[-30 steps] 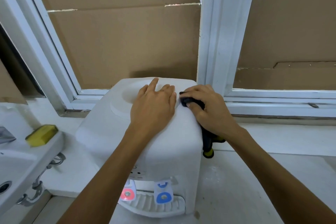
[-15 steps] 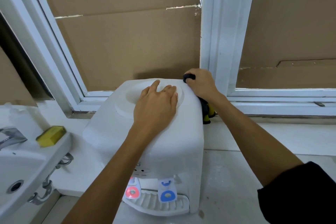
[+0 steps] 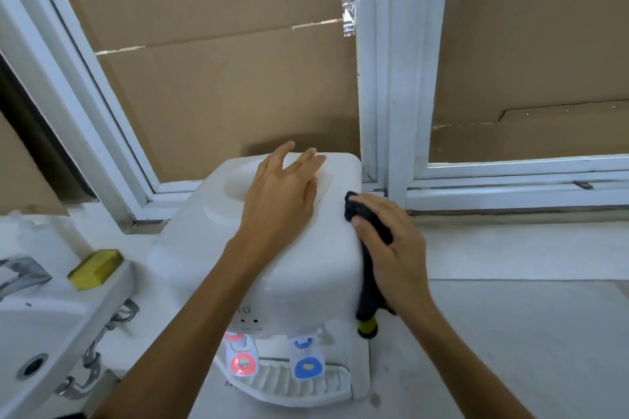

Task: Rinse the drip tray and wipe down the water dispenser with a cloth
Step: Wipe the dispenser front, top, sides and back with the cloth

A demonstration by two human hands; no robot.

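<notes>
A white tabletop water dispenser (image 3: 190, 248) stands on the counter in front of the window. My left hand (image 3: 279, 194) lies flat on its top, fingers spread over the round recess. My right hand (image 3: 391, 248) presses a black cloth (image 3: 369, 286) with a yellow edge against the dispenser's upper right side; the cloth hangs down that side. The white ribbed drip tray (image 3: 292, 388) sits at the dispenser's base, under the red tap (image 3: 242, 362) and the blue tap (image 3: 308, 366).
A white sink (image 3: 44, 326) with a chrome faucet (image 3: 20, 274) is at the left, with a yellow sponge (image 3: 95, 264) on its rim. White window frames (image 3: 391, 78) backed by cardboard stand close behind the dispenser. White counter (image 3: 510, 333) extends to the right.
My right hand has drawn the cloth from the dispenser's back right corner forward and down along its right side. My left hand stays flat on top.
</notes>
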